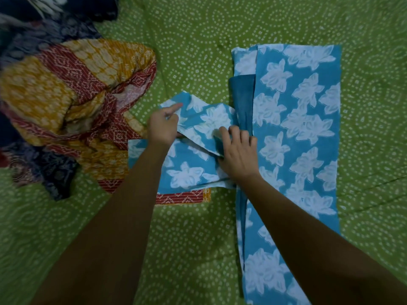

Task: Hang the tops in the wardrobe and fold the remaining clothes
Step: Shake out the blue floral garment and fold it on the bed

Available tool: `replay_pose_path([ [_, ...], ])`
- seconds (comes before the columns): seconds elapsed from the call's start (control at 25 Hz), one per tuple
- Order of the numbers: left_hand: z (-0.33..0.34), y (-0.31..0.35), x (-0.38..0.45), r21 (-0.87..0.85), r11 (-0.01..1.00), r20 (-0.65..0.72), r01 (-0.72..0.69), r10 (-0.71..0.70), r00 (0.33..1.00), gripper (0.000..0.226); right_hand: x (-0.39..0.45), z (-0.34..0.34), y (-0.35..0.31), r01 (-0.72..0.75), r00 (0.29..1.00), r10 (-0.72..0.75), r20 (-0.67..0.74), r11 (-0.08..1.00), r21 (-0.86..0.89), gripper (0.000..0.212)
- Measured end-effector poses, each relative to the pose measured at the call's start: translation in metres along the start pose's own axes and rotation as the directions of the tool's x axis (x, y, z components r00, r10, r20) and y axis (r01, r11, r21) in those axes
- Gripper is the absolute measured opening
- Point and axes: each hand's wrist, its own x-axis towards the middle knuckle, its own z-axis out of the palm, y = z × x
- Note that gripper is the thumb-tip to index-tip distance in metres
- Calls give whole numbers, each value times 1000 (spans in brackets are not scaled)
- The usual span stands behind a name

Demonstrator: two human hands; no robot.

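Pinching the blue white-flowered cotton garment (297, 119) mid-frame, left hand (163, 126) and right hand (239, 155) risk dragging the folded panel askew.

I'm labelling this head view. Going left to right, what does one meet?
Dark printed clothes → yellow and red garment → left hand → right hand → long folded panel of the blue floral garment, all on the green bedsheet.

A single head-worn wide-angle view looks steeply down, close over a green dotted bedspread (198, 40) that fills the frame. Both forearms enter from the bottom edge and reach toward the centre. The edges curve and the upper left corner is blurred.
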Motion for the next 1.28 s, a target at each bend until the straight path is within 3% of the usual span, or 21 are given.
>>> replay_pose_path([
  [0.16, -38, -21, -46, 176, 983, -331, -60, 117, 936, 20, -7, -4, -1, 7, 997, -12, -72, 997, -72, 43],
  [0.24, -52, -47, -76, 83, 996, -369, -35, 63, 927, 18, -29, -7, -6, 38, 997, -39, -70, 999, -11, 36],
  [0.32, -61, -77, -92, 14, 1000, -321, 8, -3, 947, 18, -53, -6, -10, 74, 997, -74, -22, 997, 14, 38],
  [0.44, -70, -104, -92, -25, 986, -75, 164, -166, 983, 34, -75, -4, -14, 125, 991, -125, 51, 992, -8, 34],
  [0.52, -76, -109, -87, -30, 988, 39, 151, -149, 988, 40, -78, -3, -16, 148, 988, -146, 52, 988, -43, 28],
  [0.68, -83, -112, -81, 301, 948, 26, -107, 104, 994, 41, -74, -6, -25, 124, 990, -121, 71, 991, -49, 23],
  [0.76, -79, -115, -86, 407, 899, 17, -163, 171, 985, 41, -79, -5, -30, 144, 984, -145, 107, 989, 18, 27],
  [0.84, -75, -118, -89, 481, 866, 14, -135, 146, 989, 46, -87, -7, -35, 185, 960, -207, 188, 974, 129, 34],
  [0.96, -68, -118, -89, 597, 802, 19, -36, 31, 999, 63, -90, -15, -38, 232, 862, -363, 353, 903, 361, 34],
  [1.0, -65, -115, -89, 613, 790, -34, 15, 7, 999, 71, -90, -19, -34, 273, 808, -449, 381, 859, 433, 35],
  [1.04, -64, -114, -91, 620, 780, -120, 85, -12, 993, 74, -90, -22, -29, 310, 814, -490, 312, 821, 479, 37],
  [1.08, -62, -117, -90, 604, 781, -229, 159, -21, 973, 71, -92, -22, -22, 285, 876, -428, 222, 831, 477, 39],
  [1.12, -60, -121, -90, 560, 797, -328, 226, -37, 944, 61, -95, -18, -12, 163, 958, -249, 139, 878, 449, 43],
  [1.16, -59, -125, -88, 506, 812, -392, 291, -84, 916, 48, -96, -13, -2, -97, 990, 41, 139, 900, 425, 51],
  [1.2, -59, -127, -87, 466, 821, -402, 330, -136, 906, 46, -97, -8, 8, -383, 923, 332, 192, 824, 417, 60],
  [1.24, -59, -129, -86, 455, 818, -368, 352, -187, 911, 58, -97, -2, 14, -598, 801, 531, 276, 693, 402, 69],
  [1.28, -58, -127, -85, 462, 808, -329, 366, -227, 916, 68, -95, 2, 16, -724, 690, 615, 381, 588, 362, 76],
])
